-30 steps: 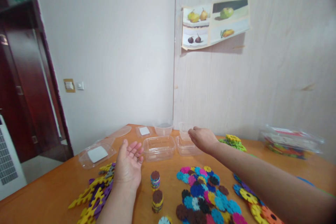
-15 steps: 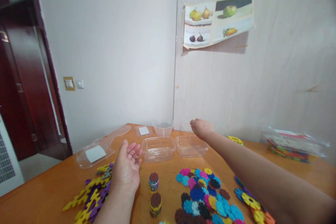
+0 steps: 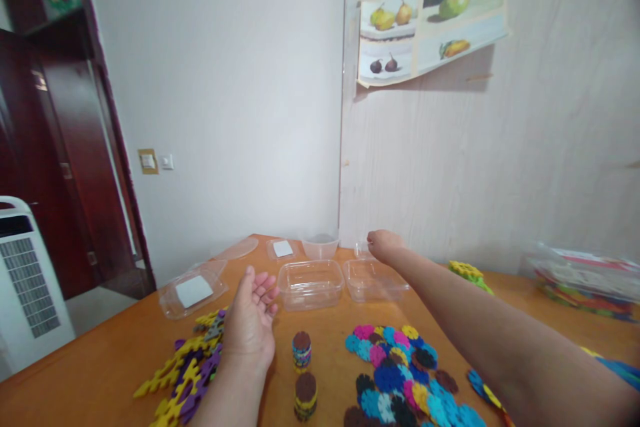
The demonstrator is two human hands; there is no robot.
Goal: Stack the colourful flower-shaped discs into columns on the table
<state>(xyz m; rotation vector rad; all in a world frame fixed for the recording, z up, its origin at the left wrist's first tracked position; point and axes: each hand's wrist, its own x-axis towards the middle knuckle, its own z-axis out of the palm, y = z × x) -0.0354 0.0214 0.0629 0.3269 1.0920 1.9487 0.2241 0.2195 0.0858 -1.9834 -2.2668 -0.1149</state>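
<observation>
My right hand (image 3: 386, 247) reaches to the back of the table, its fingers closed at the rim of a small clear plastic container (image 3: 362, 251). My left hand (image 3: 253, 319) is held palm inward with the fingers loosely curled and apart, holding nothing. It is beside a clear rectangular plastic box (image 3: 311, 300). A second clear box (image 3: 375, 290) stands to the right, below my right hand. Between my forearms stand two short stacks of flower-shaped discs, a far stack (image 3: 302, 352) and a near stack (image 3: 305, 397), both topped brown.
Loose colourful discs (image 3: 393, 377) lie at front right. Yellow and purple interlocking pieces (image 3: 193, 373) lie by my left forearm. Clear lids (image 3: 173, 297) and a round bowl (image 3: 320, 248) stand towards the wall. A filled clear box (image 3: 590, 280) is at far right.
The view has turned slightly left, so things appear further right. Against the boxes, my right hand has shifted a little left, and the small container shows more clearly. My left hand keeps its open pose.
</observation>
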